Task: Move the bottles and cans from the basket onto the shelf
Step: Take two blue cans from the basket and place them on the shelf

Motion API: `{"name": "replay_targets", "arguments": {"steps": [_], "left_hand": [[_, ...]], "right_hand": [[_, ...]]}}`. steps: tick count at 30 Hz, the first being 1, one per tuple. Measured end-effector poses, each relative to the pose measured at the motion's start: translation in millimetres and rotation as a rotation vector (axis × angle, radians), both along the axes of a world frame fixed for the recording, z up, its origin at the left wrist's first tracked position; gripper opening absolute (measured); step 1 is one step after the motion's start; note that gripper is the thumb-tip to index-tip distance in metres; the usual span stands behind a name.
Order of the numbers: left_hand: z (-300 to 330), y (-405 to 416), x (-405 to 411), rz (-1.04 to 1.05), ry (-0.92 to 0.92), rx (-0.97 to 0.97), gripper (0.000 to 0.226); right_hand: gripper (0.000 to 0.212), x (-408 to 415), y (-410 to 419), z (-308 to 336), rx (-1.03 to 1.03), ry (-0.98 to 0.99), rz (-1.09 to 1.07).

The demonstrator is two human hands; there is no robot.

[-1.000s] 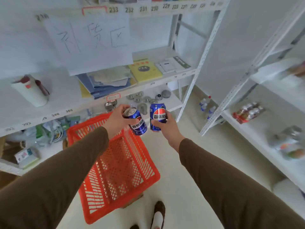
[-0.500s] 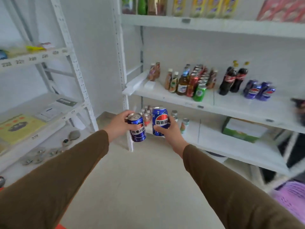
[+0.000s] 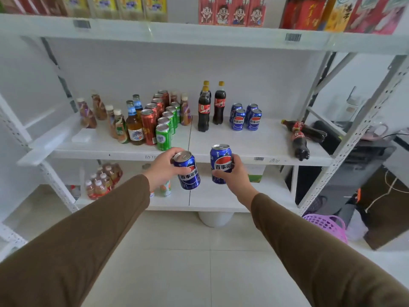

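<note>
My left hand grips a blue Pepsi can, tilted a little to the left. My right hand holds a second blue Pepsi can upright. Both cans hover just in front of the white middle shelf, below its front edge. On that shelf stand several blue Pepsi cans, dark cola bottles, and green and red cans. The orange basket is out of view.
Two cola bottles lie on their sides at the shelf's right end. Tea bottles fill the left part. The lower shelf holds small bottles. A purple basket sits on the floor at right. Snack boxes line the top shelf.
My view has swung from the orange basket round to the drinks shelf, which now stands straight ahead and closer. Both hands kept hold of their cans and carried them toward the shelf.
</note>
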State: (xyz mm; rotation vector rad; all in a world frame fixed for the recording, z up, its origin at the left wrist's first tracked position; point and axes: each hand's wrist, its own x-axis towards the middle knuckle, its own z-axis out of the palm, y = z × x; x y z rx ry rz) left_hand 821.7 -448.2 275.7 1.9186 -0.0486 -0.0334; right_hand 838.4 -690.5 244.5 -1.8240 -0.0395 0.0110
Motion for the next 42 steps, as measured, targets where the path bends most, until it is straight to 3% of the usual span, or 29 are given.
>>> {"name": "replay_targets", "arguments": {"steps": [10, 21, 34, 42], "left_hand": [[-13, -38, 166, -0.052, -0.042, 0.058, 0.056], [-21, -122, 342, -0.2, 0.044, 0.094, 0.068], [-35, -210, 416, -0.154, -0.043, 0.211, 0.064], [-41, -220, 420, -0.094, 0.02, 0.224, 0.07]], "right_hand": [[0.069, 151, -28, -21, -0.021, 0.026, -0.08], [0.063, 285, -98, -33, -0.057, 0.059, -0.251], [0.07, 385, -180, -51, -0.08, 0.058, -0.145], [0.065, 406, -191, -72, -0.077, 0.04, -0.045]]}}
